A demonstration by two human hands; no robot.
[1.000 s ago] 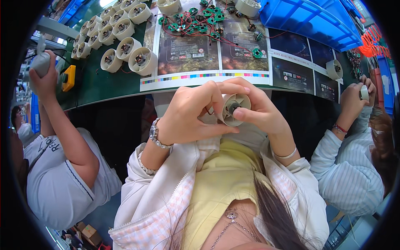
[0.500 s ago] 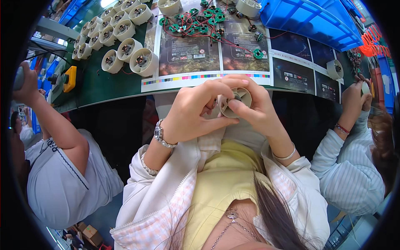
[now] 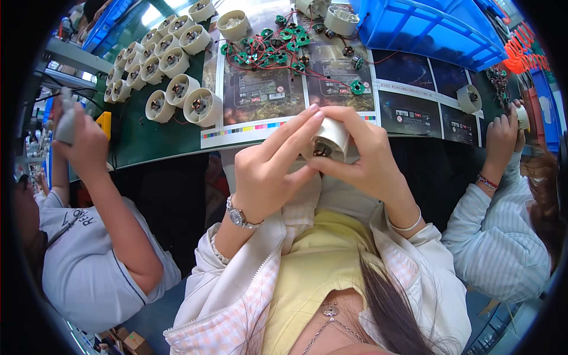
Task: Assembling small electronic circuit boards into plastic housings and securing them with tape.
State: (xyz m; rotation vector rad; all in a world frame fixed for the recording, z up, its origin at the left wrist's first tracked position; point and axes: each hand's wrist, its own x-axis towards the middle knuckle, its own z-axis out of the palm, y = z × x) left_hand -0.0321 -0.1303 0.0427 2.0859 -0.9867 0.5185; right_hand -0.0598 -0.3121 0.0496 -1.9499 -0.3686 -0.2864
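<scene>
A cream round plastic fan housing (image 3: 335, 136) is held up between my two hands, just off the table's near edge. Its open end is tilted toward me, and a dark motor part with copper colour shows inside. My left hand (image 3: 267, 161) pinches the housing from the left, its fingertips at the top edge and its thumb at the lower rim. My right hand (image 3: 371, 155) wraps the right side, with the thumb across the lower rim. Fingers hide part of the housing. Beyond it lies a printed sheet (image 3: 260, 127) on the green table.
Several similar housings with motors (image 3: 202, 107) stand in rows at the far left. Green circuit boards (image 3: 278, 47) with red wires lie tangled on the sheet, beside a blue crate (image 3: 438, 35). A single housing (image 3: 469, 99) stands at the right. Co-workers' arms (image 3: 127, 236) flank me.
The housing has been turned in my hands: its vanes faced up before, and now the end with the motor part faces me. The left co-worker's hand has moved inward with a grey object.
</scene>
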